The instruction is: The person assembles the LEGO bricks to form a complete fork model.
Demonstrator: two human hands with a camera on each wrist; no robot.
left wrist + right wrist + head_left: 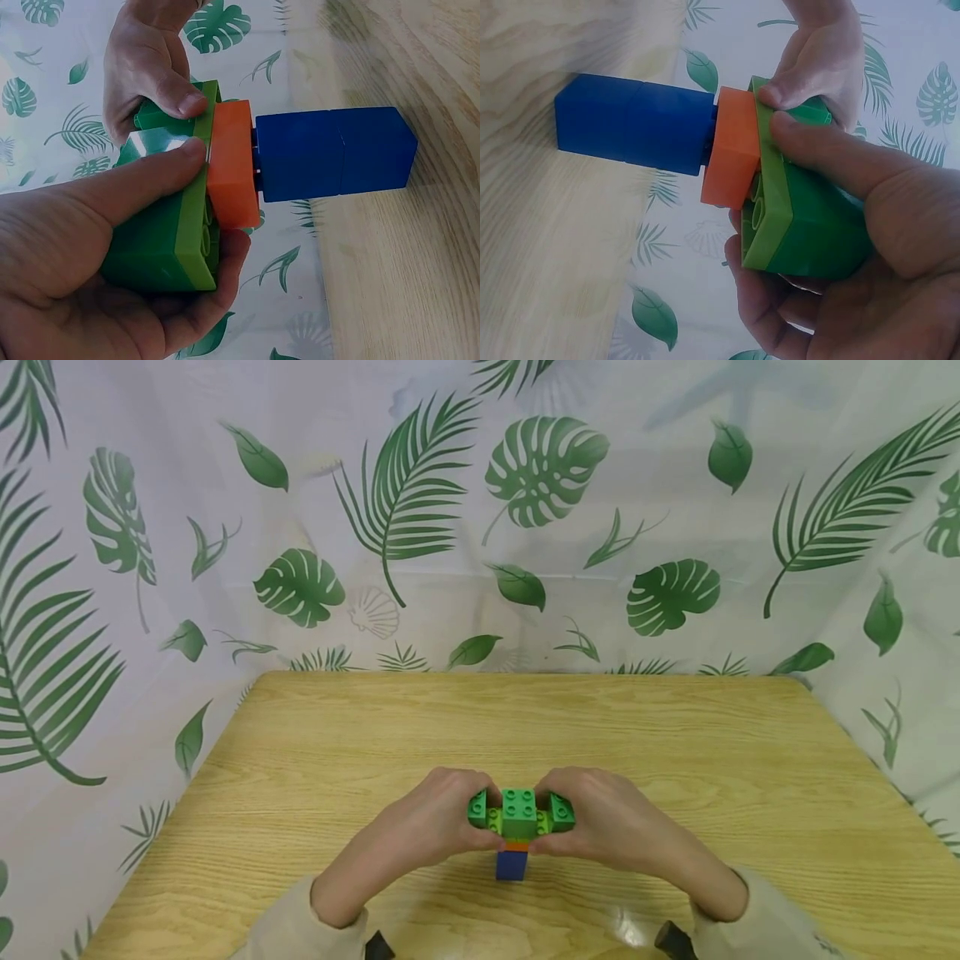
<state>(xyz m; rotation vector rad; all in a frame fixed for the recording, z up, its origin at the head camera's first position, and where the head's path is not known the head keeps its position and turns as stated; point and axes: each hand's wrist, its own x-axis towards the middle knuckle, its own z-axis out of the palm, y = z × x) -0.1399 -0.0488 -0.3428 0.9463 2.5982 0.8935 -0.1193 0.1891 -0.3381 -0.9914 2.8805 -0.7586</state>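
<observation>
A tower of toy building bricks stands upright at the near middle of the table in the head view. At its foot are two stacked blue bricks (pixel 337 154), with an orange brick (pixel 231 169) above them. A long lime-green plate (pixel 769 240) lies across the orange one and carries dark green bricks (pixel 519 814), one in the centre and one at each end. My left hand (pixel 446 817) grips the left end, thumb against the plate's near side and fingers around the far side. At the right end, my right hand (pixel 600 814) holds the plate and its green brick the same way.
The wooden table (pixel 360 727) stretches out behind and to both sides of the tower. A white cloth (pixel 450 627) printed with green leaves hangs along its back and sides. Dark strap ends (pixel 677 939) show near both sleeves (pixel 757 922).
</observation>
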